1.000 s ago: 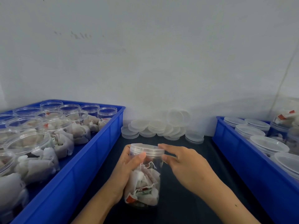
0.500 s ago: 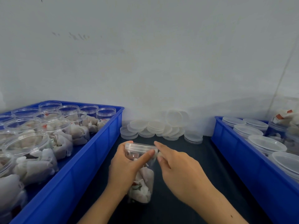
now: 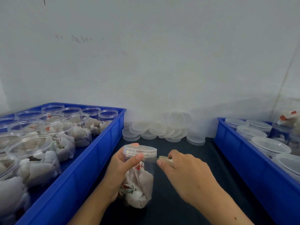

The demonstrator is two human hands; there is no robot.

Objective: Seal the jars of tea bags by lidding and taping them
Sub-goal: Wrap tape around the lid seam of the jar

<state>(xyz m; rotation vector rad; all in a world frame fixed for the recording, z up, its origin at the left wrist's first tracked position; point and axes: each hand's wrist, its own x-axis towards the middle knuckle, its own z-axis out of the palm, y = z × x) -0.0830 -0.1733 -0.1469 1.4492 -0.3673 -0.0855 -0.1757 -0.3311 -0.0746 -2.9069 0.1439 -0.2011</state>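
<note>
I see the left hand [image 3: 121, 168] gripping a lidded jar [image 3: 139, 176] of tea bags above the dark table [image 3: 186, 213], while the right hand [image 3: 183, 169] pinches a tape strip [image 3: 151, 159] stretched from its lid [image 3: 140, 151].

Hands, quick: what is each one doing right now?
Left hand: closed round the lidded jar, thumb on the tape under the lid.
Right hand: closed, pinching a small roll of tape beside the jar.

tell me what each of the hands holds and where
Left hand grips the lidded clear plastic jar of tea bags round its upper body; right hand pinches a small tape roll.
</note>
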